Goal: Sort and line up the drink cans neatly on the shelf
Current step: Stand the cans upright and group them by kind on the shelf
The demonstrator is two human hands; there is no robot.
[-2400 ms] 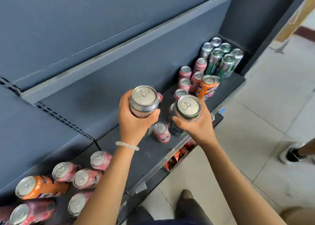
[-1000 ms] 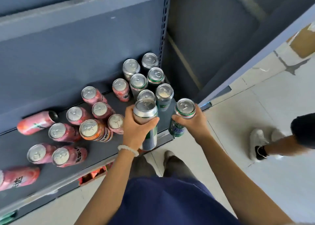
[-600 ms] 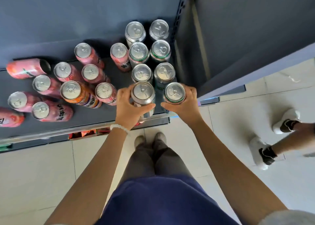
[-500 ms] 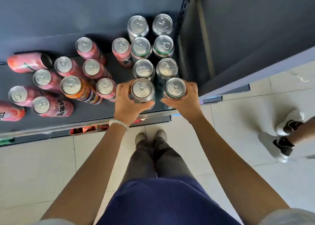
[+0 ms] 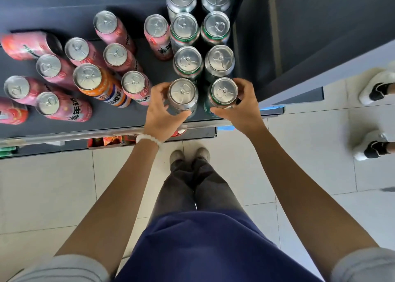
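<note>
Now, from the head view, we hold one silver can (image 5: 182,93) in our left hand (image 5: 162,113) and one green can (image 5: 223,93) in our right hand (image 5: 239,108), fingers curled around each, both upright at the front of the two green-and-silver rows at the right end of the shelf (image 5: 106,125). We judge the risk is at the front edge: if we release carelessly, a can may tip off, or our left hand may knock the pink cans (image 5: 134,87) just beside.
</note>
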